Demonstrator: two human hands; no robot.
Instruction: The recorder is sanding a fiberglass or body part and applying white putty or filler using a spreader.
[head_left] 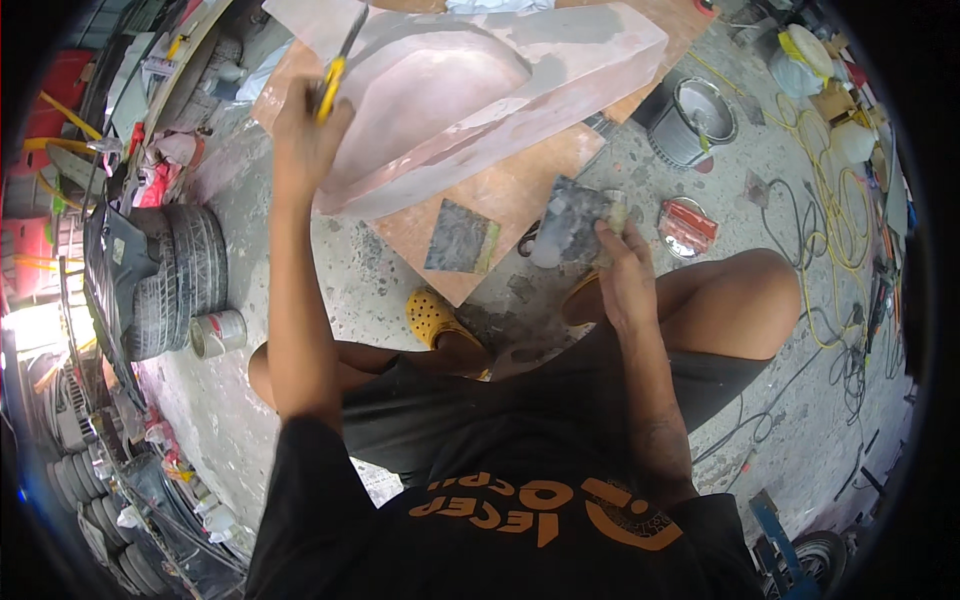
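My left hand (312,135) is closed around a yellow-handled putty knife (331,88); its thin dark blade, seen nearly edge-on, points away over the large pinkish-white moulded panel (430,105). This panel has a rounded hollow and grey filler patches. In my right hand (628,262) is a dark flat plate (568,222), smeared grey, pinched near its right edge. A similar dark plate (456,238) with a greenish edge lies on the brown board (458,285) under the panel.
An open grey bucket (690,120) stands right of the board, near a round tin lid with a red item (688,228). Tyres (190,270) and a small can (218,333) are on the left. Yellow and black cables (830,200) trail over the right floor.
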